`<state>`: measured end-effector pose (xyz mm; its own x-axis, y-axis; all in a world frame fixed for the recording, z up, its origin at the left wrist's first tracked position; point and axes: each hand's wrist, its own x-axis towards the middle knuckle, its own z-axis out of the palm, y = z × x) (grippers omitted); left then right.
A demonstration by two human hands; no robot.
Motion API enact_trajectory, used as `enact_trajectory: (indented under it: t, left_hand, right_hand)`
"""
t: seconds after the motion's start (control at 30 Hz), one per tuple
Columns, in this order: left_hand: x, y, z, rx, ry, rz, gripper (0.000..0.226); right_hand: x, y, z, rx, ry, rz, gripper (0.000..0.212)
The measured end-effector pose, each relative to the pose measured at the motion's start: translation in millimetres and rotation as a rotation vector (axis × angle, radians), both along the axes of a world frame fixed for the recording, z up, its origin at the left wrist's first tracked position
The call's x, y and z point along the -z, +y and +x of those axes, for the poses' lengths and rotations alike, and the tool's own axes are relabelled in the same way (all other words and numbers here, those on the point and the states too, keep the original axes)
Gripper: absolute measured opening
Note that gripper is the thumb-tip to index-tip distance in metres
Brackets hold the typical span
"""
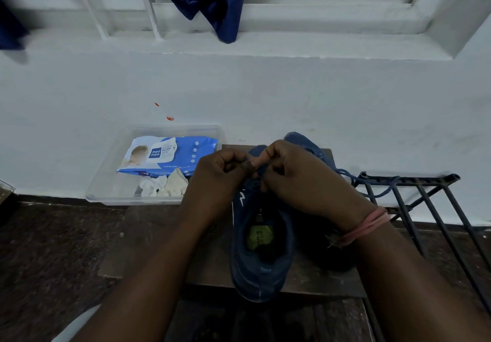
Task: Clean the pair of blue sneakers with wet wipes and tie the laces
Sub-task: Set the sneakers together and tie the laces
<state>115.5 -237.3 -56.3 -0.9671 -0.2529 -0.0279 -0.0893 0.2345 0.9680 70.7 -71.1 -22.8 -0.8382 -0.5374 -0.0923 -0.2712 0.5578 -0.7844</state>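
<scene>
Standing heel-toward-the-camera on a small dark wooden board [305,280], the near blue sneaker [261,256] shows its open mouth and a yellow-green label on the insole, while the second sneaker [305,143] sits just beside it to the right, mostly hidden behind the right wrist, only its toe plainly in view. Both hands meet over the laces near the tongue of the near sneaker: the left hand [218,179] has its fingers curled and pinching a lace end, and the right hand [300,179] — a pink band on its wrist — is likewise curled tight on the lace. A loose blue lace [372,182] trails off to the right across a dark metal rack [425,203] that leans beside the board. To the left, touching the board's far corner, a clear plastic tray [106,195] holds a blue-and-white pack of wet wipes [170,155] and a few crumpled used wipes [164,183]. Behind everything rises a white wall [318,97] — a dark blue cloth [215,3] hangs over the ledge above it. The floor [53,248] is dark and mottled.
</scene>
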Motion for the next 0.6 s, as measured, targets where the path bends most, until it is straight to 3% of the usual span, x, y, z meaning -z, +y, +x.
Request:
enact_trajectory:
  t: [0.17,0.33,0.47,0.6]
  left_hand:
    - [-5.3,4.1,0.9,-0.093,0.086,-0.022,0.013]
    - [-4.0,7.0,1.0,-0.061,0.069,-0.066,0.013]
    - [-0.5,4.9,-1.4,-0.048,0.037,-0.037,0.018]
    - [-2.2,1.7,-2.4,-0.063,0.015,0.033,0.018]
  right_hand:
    - [3.3,-6.5,3.7,-0.028,0.248,0.120,0.017]
    - [3.3,-4.2,0.2,-0.078,0.094,0.128,0.019]
    - [2.9,1.3,0.1,-0.206,0.033,0.222,0.003]
    - [6.2,-1.9,0.1,-0.177,0.094,0.127,0.019]
